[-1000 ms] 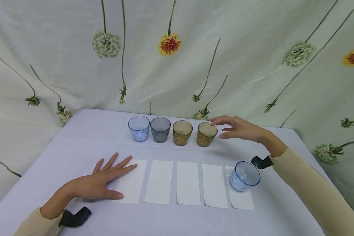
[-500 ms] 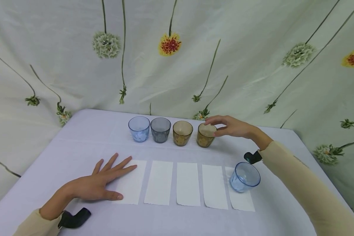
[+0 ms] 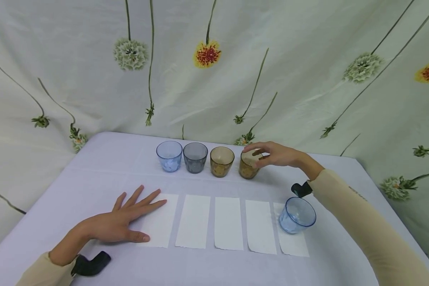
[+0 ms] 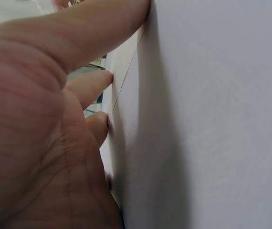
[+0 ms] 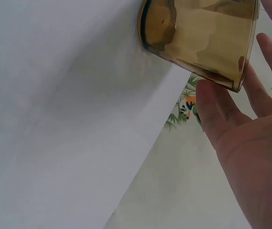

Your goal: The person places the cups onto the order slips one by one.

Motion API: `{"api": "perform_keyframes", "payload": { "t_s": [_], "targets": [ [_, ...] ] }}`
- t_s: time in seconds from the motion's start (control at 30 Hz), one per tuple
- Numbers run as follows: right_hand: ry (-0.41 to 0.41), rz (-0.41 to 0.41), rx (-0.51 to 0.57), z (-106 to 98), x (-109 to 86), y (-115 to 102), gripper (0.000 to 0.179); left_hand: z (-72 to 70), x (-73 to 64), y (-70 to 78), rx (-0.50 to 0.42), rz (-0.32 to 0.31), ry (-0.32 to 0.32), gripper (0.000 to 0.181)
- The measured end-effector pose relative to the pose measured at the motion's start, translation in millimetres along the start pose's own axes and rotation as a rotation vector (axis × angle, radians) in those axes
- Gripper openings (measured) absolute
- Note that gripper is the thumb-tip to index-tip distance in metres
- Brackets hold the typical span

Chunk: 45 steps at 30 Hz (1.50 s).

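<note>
My right hand (image 3: 277,154) reaches over the rightmost amber glass (image 3: 248,171) at the back of the table, its fingers curled round the rim. The thumb lies on the near side in the head view, the fingers at the far side. In the right wrist view this amber glass (image 5: 207,33) stands upright on the cloth, fingertips right at its rim. My left hand (image 3: 118,222) lies spread flat at the front left, its fingers and thumb on the leftmost white paper strip (image 3: 161,226), part of which it hides.
Left of that glass stand another amber glass (image 3: 221,163), a grey glass (image 3: 195,159) and a blue glass (image 3: 169,157). A second blue glass (image 3: 296,216) stands on the rightmost paper strip (image 3: 294,244). Three more strips lie between. A flowered curtain (image 3: 214,99) hangs behind the table.
My right hand has moved left, from beside the rightmost amber glass to round its rim. The left hand and all the glasses have kept their places.
</note>
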State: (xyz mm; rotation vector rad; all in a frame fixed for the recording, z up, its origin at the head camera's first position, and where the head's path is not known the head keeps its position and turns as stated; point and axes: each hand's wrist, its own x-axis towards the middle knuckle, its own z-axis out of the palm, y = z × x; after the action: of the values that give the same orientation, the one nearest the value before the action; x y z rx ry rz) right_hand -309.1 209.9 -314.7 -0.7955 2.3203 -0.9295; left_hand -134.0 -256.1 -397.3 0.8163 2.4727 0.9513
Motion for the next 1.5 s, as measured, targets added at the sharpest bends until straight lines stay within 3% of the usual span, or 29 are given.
{"api": "perform_keyframes", "payload": {
  "t_s": [0.33,0.6,1.5],
  "targets": [
    [-0.017,0.046,-0.048,3,-0.1,-5,0.071,-1.1,0.5,1.1,-0.024,-0.059,-0.034,0.085],
    [-0.014,0.036,-0.035,0,-2.5,-8,0.073,-3.6,2.2,1.4,0.006,-0.029,-0.027,0.084],
    [-0.021,-0.009,-0.103,3,-4.4,-13,0.069,-1.6,0.7,0.6,0.003,-0.037,-0.028,0.085]
  ]
}}
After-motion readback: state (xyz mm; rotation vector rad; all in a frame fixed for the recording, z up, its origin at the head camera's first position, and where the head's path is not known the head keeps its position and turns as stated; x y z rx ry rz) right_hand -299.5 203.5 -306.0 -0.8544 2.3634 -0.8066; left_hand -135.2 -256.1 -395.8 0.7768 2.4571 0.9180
